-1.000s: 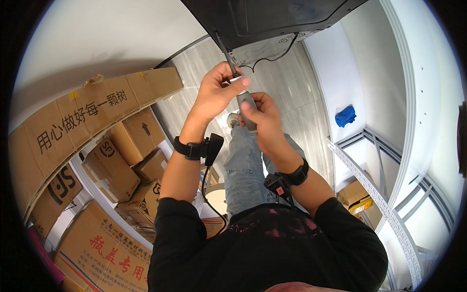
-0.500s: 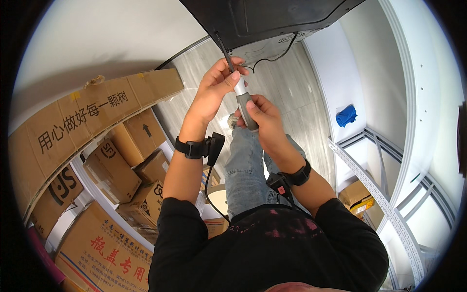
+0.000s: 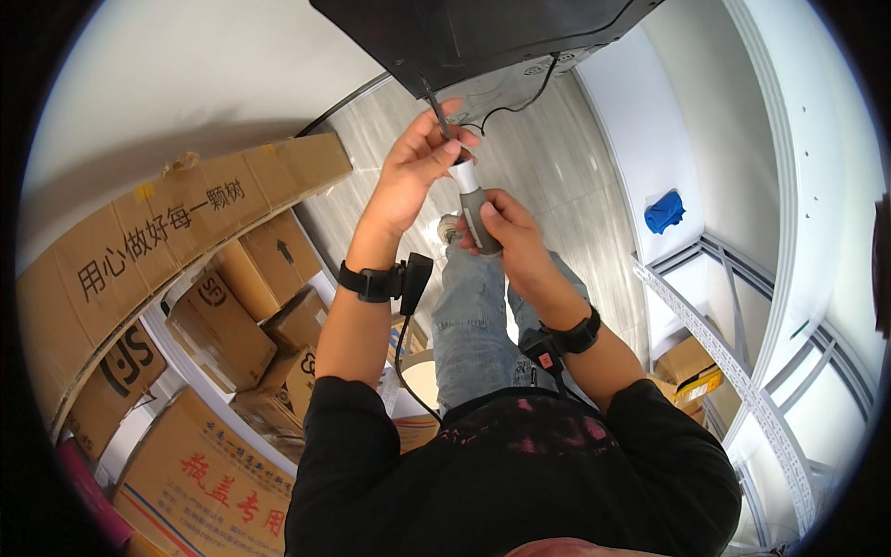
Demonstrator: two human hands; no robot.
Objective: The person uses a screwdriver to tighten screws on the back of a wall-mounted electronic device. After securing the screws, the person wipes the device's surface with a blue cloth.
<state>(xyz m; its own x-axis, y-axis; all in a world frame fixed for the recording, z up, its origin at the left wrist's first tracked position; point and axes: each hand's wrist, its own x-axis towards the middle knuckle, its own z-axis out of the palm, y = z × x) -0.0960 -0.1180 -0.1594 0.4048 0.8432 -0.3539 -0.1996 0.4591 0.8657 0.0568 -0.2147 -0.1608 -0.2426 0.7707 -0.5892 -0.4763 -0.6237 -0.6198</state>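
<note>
A screwdriver with a thick grey handle, a white collar and a long dark shaft is held in both hands. My right hand wraps round the handle, thumb lying along its side. My left hand closes its thumb and fingers about the shaft just ahead of the collar. The shaft's tip reaches the near corner of a black box-shaped appliance at the top. Whether it sits in a screw is too small to tell. A black cable hangs from the appliance's vented side.
Cardboard boxes fill shelves on the left, with a long carton along the top. At right stand a white perforated metal rail, a blue crumpled cloth and a small carton. Grey plank flooring lies below.
The appliance has shifted slightly up and left in view. The screwdriver's handle and my right hand sit a little farther right and lower. Both hands keep their hold.
</note>
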